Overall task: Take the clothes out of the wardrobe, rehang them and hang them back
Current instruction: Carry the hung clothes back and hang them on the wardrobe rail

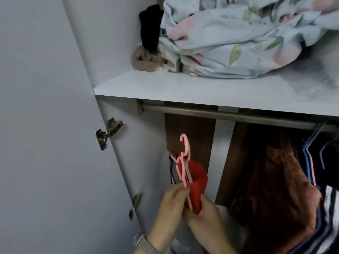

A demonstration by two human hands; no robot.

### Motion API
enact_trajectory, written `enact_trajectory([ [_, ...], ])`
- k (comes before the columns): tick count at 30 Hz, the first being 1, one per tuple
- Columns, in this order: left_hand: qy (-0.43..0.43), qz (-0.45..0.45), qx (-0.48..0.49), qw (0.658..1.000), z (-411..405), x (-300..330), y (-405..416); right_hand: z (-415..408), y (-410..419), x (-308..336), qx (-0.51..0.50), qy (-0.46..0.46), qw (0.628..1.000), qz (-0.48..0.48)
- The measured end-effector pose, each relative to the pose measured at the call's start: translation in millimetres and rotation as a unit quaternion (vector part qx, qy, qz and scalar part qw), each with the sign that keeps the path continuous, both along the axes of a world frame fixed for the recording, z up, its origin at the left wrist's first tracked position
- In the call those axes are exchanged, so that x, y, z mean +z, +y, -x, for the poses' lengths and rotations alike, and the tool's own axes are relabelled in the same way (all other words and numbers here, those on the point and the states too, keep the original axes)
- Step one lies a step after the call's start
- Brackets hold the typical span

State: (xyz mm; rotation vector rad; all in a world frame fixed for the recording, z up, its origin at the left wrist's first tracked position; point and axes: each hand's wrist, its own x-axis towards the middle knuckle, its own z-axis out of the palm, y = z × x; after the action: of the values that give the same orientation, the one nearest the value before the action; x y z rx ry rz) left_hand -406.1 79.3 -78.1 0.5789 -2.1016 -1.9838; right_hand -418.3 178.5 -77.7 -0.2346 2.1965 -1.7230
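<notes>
Inside the open wardrobe, a pink plastic hanger [184,158] stands upright with its hook well below the metal rail [229,114]. A red garment [198,182] is bunched on the hanger's lower part. My left hand [173,204] pinches the hanger's pink arm. My right hand [205,215] grips the red garment from below, right beside the left hand. Darker hanger parts [172,167] show behind the pink one.
A brown garment [271,180], blue and purple hangers [310,158] and a striped garment [330,217] hang at the right. The shelf [165,87] above holds a floral cloth bundle [238,37] and dark items. The open door [45,125] with hinges stands left.
</notes>
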Motion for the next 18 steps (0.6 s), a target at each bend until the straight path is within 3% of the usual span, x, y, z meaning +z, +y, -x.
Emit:
enact_trajectory([
  [5, -0.02, -0.018, 0.099, 0.995, 60, 7, -24, 53, -6, 8, 0.051, -0.045, 0.997, 0.026],
  [10, -0.024, 0.155, 0.11, 0.981, 114, 40, -94, 90, 12, 15, 0.044, -0.053, 0.997, 0.035],
  [13, -0.069, 0.321, 0.117, 0.937, 145, 60, -137, 100, 15, 16, 0.004, -0.038, 0.999, 0.023],
  [18, -0.17, 0.443, 0.063, 0.878, 178, 36, -197, 102, 1, 16, -0.035, -0.006, 0.999, 0.01],
])
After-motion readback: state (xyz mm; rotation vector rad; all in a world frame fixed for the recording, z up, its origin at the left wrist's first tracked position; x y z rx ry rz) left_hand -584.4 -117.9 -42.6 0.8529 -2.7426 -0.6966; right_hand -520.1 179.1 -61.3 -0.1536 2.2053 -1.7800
